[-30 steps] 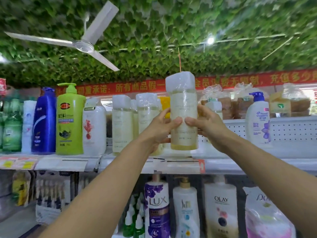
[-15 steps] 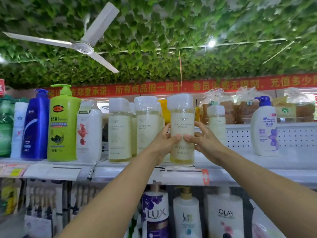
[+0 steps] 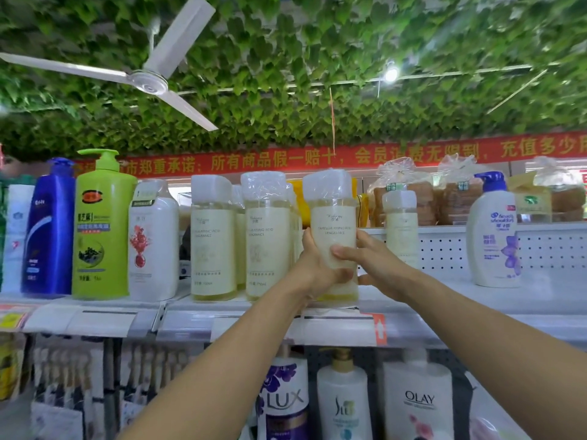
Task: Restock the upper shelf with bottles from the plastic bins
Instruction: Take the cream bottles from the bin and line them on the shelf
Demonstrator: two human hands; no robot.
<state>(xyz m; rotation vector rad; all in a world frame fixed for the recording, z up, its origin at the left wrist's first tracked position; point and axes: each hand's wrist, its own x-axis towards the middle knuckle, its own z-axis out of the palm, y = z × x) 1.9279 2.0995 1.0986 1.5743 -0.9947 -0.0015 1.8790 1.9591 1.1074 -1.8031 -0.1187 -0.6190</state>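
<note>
While both hands clasp the pale bottle [image 3: 333, 236] low on its body, its base sits at, or just above, the front edge of the upper shelf [image 3: 540, 300]; the fingers hide the exact contact. The left hand [image 3: 313, 268] curls round the bottle's left side, and the right hand [image 3: 365, 258] wraps the right side with its thumb across the label. The bottle stands upright with its label facing out, just to the right of two matching bottles [image 3: 266, 236] that line the same front edge. A smaller matching bottle [image 3: 401, 227] stands farther back and to the right, and a white pump bottle [image 3: 494, 233] stands well apart toward the shelf's right end.

The step in hand looks like the final seating and aligning of this bottle. To do it well, the base should be set flat before either hand lets go, since a tall narrow bottle in slippery wrap could tip if it is freed while tilted. A gentle push back should bring its face level with its neighbours, with a small gap kept so the row is not knocked. The fingers should open sideways, one hand at a time. The plastic bins are not in view.
</note>
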